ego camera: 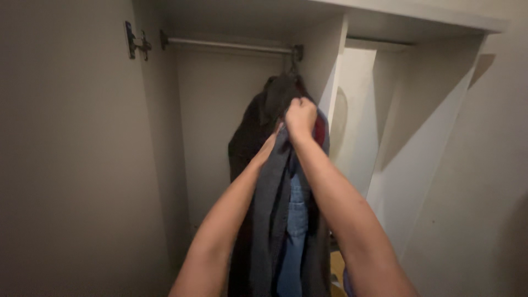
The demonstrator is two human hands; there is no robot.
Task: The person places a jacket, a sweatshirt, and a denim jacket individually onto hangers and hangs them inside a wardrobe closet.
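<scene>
- Two hands raised together at the top of a bunch of clothes (286, 220) inside an open wardrobe (220, 110).
- Right hand (300, 116) closed into a fist, clamped on the top of the clothes just under the rail (228, 44); probably gripping a hanger neck or collar, though hidden by the fingers.
- Left hand (273, 140) pushed in just below and beside the right, mostly hidden behind the fabric; can't tell whether closed or apart.
- Clothes hanging at the far right end of the rail, pressed against the white divider (330, 77): a black coat (253, 126) at the back, a grey jacket (269, 203) in front, blue denim (294, 231) lower down, a sliver of dark red at the right shoulder.
- Held high like this, seemingly so the weight sits on the upper hand while the lower one steadies or sorts the layers.
- Clothes directly under and around both hands, draping down between the forearms, touching both.
- Rest of the rail bare to the left; door (71, 165) swung open at left with a hinge (136, 44) near the top.
- Second compartment at right, pale and dim.
</scene>
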